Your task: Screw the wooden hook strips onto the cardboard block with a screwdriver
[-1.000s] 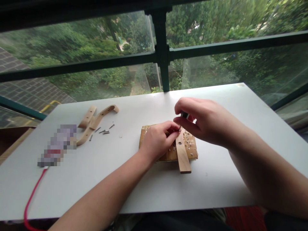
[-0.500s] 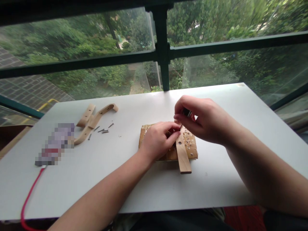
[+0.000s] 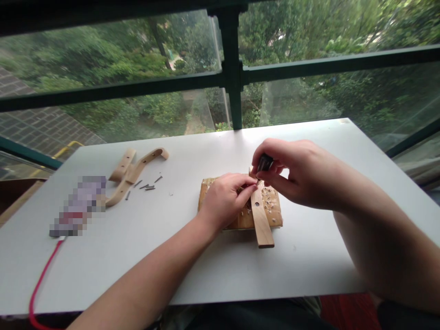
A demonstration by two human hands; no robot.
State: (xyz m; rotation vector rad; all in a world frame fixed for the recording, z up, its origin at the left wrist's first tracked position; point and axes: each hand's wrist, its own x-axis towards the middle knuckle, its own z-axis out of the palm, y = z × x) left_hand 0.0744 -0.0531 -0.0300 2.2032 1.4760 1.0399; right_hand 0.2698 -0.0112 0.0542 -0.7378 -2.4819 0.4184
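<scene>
Right hand (image 3: 295, 176) has dipped slightly, closed on a small dark tool (image 3: 264, 162), probably a driver. The tool now meets the top of the wooden strip (image 3: 261, 220) on the cardboard block (image 3: 275, 213). Left hand (image 3: 225, 199) stays pinched on the strip's top end; fastening continues.

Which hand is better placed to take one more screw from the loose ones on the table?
Probably the left hand: the screws lie on its side, and the right hand grips a dark tool over the strip.
</scene>
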